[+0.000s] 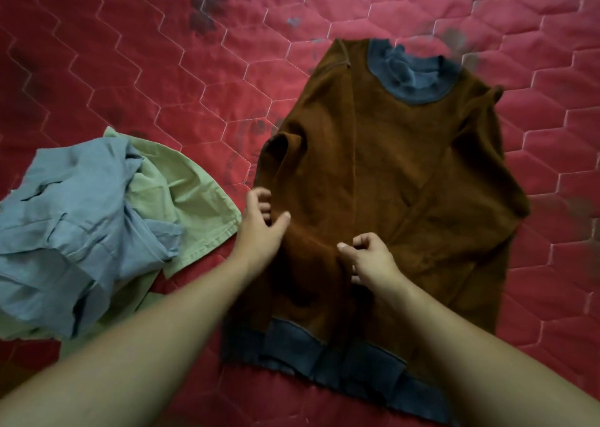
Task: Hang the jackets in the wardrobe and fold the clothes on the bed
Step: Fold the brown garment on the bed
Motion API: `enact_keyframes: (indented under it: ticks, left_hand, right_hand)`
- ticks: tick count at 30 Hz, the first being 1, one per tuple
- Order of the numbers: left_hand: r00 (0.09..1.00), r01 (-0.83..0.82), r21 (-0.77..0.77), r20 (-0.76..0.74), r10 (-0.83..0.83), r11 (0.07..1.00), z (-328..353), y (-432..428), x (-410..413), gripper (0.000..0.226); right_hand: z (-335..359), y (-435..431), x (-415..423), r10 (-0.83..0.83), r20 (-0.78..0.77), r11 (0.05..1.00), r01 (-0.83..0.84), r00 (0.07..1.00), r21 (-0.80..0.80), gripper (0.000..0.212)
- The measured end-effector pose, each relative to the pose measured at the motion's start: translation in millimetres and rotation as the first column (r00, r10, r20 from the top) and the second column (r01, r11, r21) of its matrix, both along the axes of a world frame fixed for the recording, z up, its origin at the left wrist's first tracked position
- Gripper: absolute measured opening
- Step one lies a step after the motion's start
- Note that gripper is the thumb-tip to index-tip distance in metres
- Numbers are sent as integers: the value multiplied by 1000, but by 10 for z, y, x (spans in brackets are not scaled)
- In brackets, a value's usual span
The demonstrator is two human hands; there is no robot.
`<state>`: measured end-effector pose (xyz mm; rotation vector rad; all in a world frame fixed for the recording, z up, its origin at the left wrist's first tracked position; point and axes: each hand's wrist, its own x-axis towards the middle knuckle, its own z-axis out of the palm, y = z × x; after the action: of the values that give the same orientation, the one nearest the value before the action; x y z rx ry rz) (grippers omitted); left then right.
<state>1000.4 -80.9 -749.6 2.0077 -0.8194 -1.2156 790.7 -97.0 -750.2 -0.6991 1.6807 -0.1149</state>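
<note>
Beneath both hands, red quilted bedspread (130, 69), filling the view. Directly under and beyond the hands, brown sweater (406, 167) with blue collar and hem. Laid flat, collar far from the wrists, hem nearest them, one side turned in over the body. Just outside the left hand (259, 228), crumpled heap of blue and green clothes (97, 215), not yet folded. Left fingers curled round the sweater's folded side edge, thumb on top. At the right hand (370, 261), thumb and forefinger apparently pinching a ridge of knit mid-body, contact partly hidden by knuckles. Probably soft, thick, light and limp; likely to sag and bunch, so best taken at edges or hem, two-handed. Sleeves hard to trace among dark folds. No wardrobe or jackets in view.
</note>
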Motion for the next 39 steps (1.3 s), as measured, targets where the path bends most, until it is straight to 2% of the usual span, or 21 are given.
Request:
enact_keyframes:
  ticks: [4,7,10,12,17,20,23,26,28,30,31,33,36,39]
  left_hand:
    - [995,58,-33,-83,-60,998,50,-762,100,70]
    - [983,72,-74,-166,-83,995,-26,-1245,108,64]
    - [964,-76,-26,-259,67,997,-164,-1516,106,38]
    - [909,-230,20,-354,222,973,-251,-1560,155,30]
    - [674,-559,84,-535,510,825,-409,-1614,412,41]
    - [601,-600,113,-591,538,792,-456,-1623,477,43]
    - [636,-587,99,-557,534,803,-460,-1588,495,35]
    - [749,-554,6,-432,502,832,-483,-1530,569,33]
    - [824,-491,-54,-353,443,869,-458,-1476,616,38]
    - [895,-373,-91,-296,332,923,-416,-1374,614,47]
    - [926,-299,-101,-272,263,949,-391,-1286,589,55]
    - [971,-155,-126,-201,128,980,-374,-1053,520,74]
    - [996,79,-110,-41,-84,991,-362,-635,372,100]
    - [969,233,-114,-60,-240,966,-284,-300,227,107]
  right_hand:
    - [-12,-498,58,-5,7,985,6,1000,-172,27]
    - [-54,-1048,222,55,-22,931,-60,998,-361,30]
    - [-78,-1652,489,92,21,885,-72,996,-459,29]
    - [-98,-2006,687,76,56,873,-40,996,-486,31]
    - [-165,-2555,1113,54,119,867,13,991,-498,47]
    - [-126,-2782,1368,145,102,839,-67,984,-540,58]
    - [-59,-2966,1547,258,71,820,-179,964,-543,60]
    - [-65,-3039,1537,252,36,812,-192,967,-551,63]
    - [-128,-2981,1453,157,92,827,-81,983,-557,70]
    - [-201,-2762,1315,33,189,850,71,981,-522,77]
    - [-231,-2593,1221,4,187,850,95,982,-518,78]
    - [-271,-2159,964,20,98,846,36,995,-532,66]
    - [-249,-1454,536,39,36,887,-18,999,-462,39]
    - [-220,-896,268,45,37,928,-28,998,-371,32]
